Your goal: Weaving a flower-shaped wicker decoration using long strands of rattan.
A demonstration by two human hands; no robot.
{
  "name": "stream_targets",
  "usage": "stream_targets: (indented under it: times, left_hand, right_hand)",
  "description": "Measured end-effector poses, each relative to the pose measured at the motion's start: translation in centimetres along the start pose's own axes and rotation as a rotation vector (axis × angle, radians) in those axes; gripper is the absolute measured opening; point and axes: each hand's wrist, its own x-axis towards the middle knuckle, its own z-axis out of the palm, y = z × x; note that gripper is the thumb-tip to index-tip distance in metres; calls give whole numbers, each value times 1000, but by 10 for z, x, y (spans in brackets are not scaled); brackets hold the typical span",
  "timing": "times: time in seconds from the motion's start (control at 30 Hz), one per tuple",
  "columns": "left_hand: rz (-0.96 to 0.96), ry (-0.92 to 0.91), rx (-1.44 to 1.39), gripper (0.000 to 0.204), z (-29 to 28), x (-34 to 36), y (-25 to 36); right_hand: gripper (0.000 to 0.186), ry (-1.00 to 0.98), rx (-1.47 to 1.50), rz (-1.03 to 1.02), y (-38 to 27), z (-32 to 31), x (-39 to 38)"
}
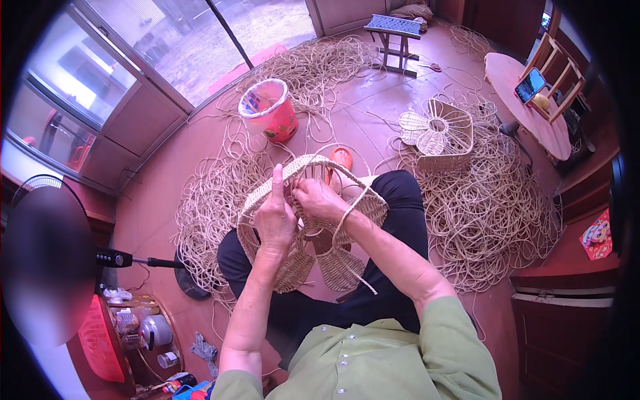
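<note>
So, L to R on my remote feed: fan (48,267) well left of the woven basket (260,191), a cord heap (208,200) nearer, on the floor left of it. Basket's on the lap, long axis approx. crosswise AFAICT. L hand (275,223) is at its left part, index straight up by the rim, other fingers curled; can't tell if they grip anything. R hand (321,200) is over its middle, fingers bunched; can't tell what they pinch, if anything. Key relation IMO: far rim just beyond both hands, R nearer its centre. Right of basket: 2nd basket (445,162), another heap (493,210).
</note>
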Motion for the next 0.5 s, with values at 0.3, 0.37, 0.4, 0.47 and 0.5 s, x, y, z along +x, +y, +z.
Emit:
stream_targets:
  times: [0.3, 0.37, 0.4, 0.47, 0.5]
  left_hand:
    - [-331, -124, -367, 68, 18, 20, -5]
    - [-489, 86, -798, 69, 9, 11, 20]
    - [-478, 205, -866, 69, 22, 7, 15]
    - [-477, 291, -925, 67, 20, -3, 22]
    - [-474, 376, -983, 65, 18, -7, 24]
  right_hand:
    - [26, 89, 74, -85, -2, 6, -7]
    - [26, 61, 171, 0, -4, 5, -10]
    - [26, 62, 171, 0, -2, 5, -12]
    - [23, 79, 231, 46, -1, 5, -19]
    - [23, 76, 230, 44, -1, 6, -27]
